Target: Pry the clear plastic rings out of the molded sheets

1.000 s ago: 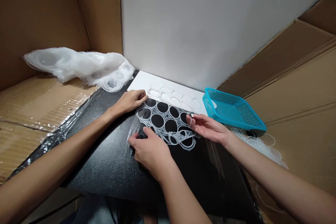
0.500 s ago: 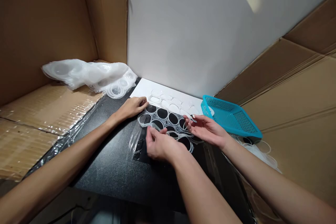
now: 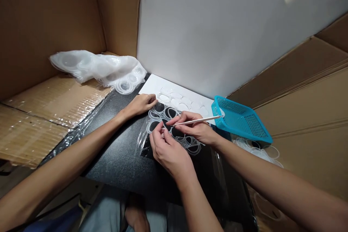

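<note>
The turquoise mesh basket (image 3: 244, 121), far right, shows one pale piece (image 3: 221, 111); a clear bag (image 3: 95, 67) of rings lies far left on cardboard (image 3: 54, 105). On the black board (image 3: 119, 163), between cartons (image 3: 312, 90) and a white wall (image 3: 212, 25), lies the ring sheet (image 3: 159, 112). The left hand (image 3: 141, 104) rests bent fingers on its far corner, grip unclear, the right hand (image 3: 197, 130) pinches a thin stick (image 3: 201, 120) over it, and another person's hand (image 3: 168, 152) pinches its near side.

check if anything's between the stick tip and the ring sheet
Nothing visible. The right hand holds the stick with its tip at the ring sheet, close beside the fingertips of another hand.
</note>
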Demonstrator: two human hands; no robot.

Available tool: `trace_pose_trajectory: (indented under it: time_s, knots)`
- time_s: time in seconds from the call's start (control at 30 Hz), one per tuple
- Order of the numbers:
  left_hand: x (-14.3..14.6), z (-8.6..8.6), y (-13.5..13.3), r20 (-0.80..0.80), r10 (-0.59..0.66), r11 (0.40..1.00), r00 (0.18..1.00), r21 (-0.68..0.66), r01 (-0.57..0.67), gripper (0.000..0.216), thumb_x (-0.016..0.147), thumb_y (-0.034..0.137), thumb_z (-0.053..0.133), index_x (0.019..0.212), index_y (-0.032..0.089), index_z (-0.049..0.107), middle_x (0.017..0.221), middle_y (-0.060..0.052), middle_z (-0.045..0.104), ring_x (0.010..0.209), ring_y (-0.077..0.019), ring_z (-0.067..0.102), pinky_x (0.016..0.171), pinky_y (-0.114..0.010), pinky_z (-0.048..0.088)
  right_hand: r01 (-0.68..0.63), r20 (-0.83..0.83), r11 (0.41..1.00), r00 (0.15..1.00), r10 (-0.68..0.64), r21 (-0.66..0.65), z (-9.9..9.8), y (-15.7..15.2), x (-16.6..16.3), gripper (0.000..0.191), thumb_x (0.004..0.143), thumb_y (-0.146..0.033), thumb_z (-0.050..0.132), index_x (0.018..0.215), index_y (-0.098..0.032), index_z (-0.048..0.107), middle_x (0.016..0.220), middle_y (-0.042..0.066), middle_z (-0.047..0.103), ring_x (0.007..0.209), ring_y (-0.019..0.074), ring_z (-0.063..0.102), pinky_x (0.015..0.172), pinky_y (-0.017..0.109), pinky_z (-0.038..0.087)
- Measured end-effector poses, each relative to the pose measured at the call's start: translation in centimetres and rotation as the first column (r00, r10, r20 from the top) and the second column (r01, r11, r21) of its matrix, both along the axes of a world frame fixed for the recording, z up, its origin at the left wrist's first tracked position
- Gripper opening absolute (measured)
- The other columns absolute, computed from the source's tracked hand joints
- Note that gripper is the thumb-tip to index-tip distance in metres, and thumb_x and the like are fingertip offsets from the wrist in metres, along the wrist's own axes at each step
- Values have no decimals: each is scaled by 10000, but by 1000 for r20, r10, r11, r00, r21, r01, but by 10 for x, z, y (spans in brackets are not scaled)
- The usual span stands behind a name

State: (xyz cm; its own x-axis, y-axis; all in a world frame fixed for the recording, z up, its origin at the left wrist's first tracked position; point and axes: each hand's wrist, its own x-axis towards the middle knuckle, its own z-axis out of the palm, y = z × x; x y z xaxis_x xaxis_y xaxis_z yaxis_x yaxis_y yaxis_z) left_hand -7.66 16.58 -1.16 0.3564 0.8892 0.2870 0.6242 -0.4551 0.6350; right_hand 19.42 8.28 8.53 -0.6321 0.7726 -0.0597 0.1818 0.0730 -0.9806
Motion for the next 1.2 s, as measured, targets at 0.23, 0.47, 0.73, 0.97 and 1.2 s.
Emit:
trace_pose_trajectory:
  time_s: [0.23, 0.47, 0.73, 0.97, 1.2]
  knots:
    - [0, -1, 1, -32, 9, 1000, 999, 12, -9, 350, 1063, 449, 521, 871, 183, 645, 716, 18, 598, 605, -139, 502, 629, -284, 365, -56, -34, 998, 998, 57, 10, -8, 4, 3, 130, 905, -292, 804, 834, -272, 697, 1128, 58, 818, 1062, 308, 754, 883, 523, 600]
    - [2, 0, 1, -59, 13, 1000, 998, 7, -13, 326, 1072, 437, 539, 908, 178, 648, 751, 18, 614, 628, -140, 534, 653, -284, 416, -117, 74, 979, 992, 105, 170, -6, 5, 7, 80, 926, -255, 771, 873, -267, 712, 1131, 46, 824, 1017, 286, 771, 840, 490, 620]
    - [1, 0, 0, -62, 22, 1000, 998, -1, -22, 329, 1053, 446, 504, 883, 207, 653, 744, -8, 661, 637, -159, 543, 633, -284, 336, -262, 215, 708, 964, 157, 656, -6, -9, 5, 189, 981, -146, 628, 1060, -273, 742, 1114, 61, 796, 989, 265, 740, 823, 440, 621]
    - [2, 2, -1, -74, 23, 1000, 997, -13, -24, 343, 1047, 471, 496, 899, 212, 665, 749, -16, 655, 649, -172, 535, 643, -299, 329, 142, -12, 822, 987, -161, 551, -46, 31, 11, 115, 982, -230, 616, 1006, -309, 696, 1026, 35, 759, 1051, 278, 686, 935, 531, 592]
    - [2, 2, -3, -52, 12, 1000, 999, 19, -11, 337, 1057, 450, 481, 869, 222, 644, 752, -12, 655, 661, -172, 560, 651, -301, 347, 105, -122, 964, 990, -77, 243, -47, 74, 51, 131, 1046, -344, 544, 1011, -319, 668, 798, 9, 735, 754, 222, 714, 643, 452, 645]
